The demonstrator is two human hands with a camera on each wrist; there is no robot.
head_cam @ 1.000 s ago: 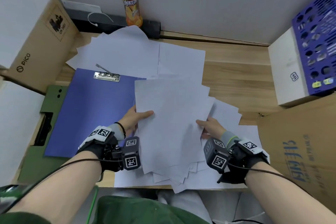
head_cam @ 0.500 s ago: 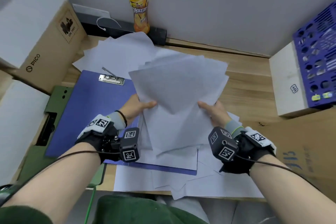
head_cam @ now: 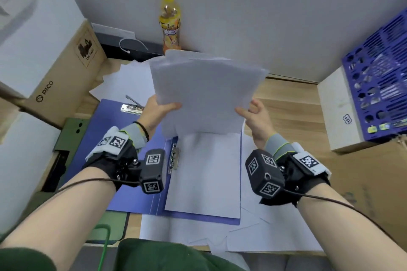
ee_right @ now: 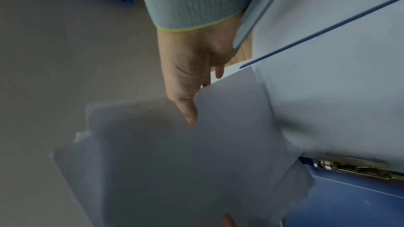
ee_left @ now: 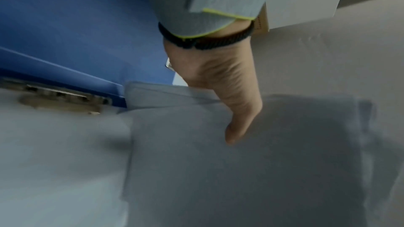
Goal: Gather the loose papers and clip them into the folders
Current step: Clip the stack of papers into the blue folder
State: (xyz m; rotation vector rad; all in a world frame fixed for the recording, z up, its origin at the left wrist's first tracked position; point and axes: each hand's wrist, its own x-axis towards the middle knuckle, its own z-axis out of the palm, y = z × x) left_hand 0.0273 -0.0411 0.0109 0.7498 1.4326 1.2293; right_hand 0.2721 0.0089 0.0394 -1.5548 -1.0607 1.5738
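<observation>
I hold a stack of white papers (head_cam: 207, 92) upright above the desk, its lower edge in the air. My left hand (head_cam: 164, 109) pinches its lower left side, thumb in front. My right hand (head_cam: 245, 113) pinches the lower right side the same way. Under it lies an open blue folder (head_cam: 123, 182) with a metal clip (head_cam: 174, 158) and white sheets (head_cam: 204, 178) on its right half. A second clip (head_cam: 132, 108) sits further back. In the wrist views the left thumb (ee_left: 238, 118) and the right thumb (ee_right: 188, 110) lie on the papers (ee_left: 240, 179) (ee_right: 174, 161).
Loose sheets (head_cam: 242, 235) lie at the desk's near edge, more (head_cam: 127, 81) at the back left. An orange drink bottle (head_cam: 169, 22) stands by the wall. A PICO cardboard box (head_cam: 55, 77) and a green folder (head_cam: 72, 138) are at left; a white box (head_cam: 339, 112), a blue crate (head_cam: 378, 77) at right.
Both hands have lifted the paper stack off the desk and tipped it upright, away from me. The blue folder and its white sheets underneath have come into view.
</observation>
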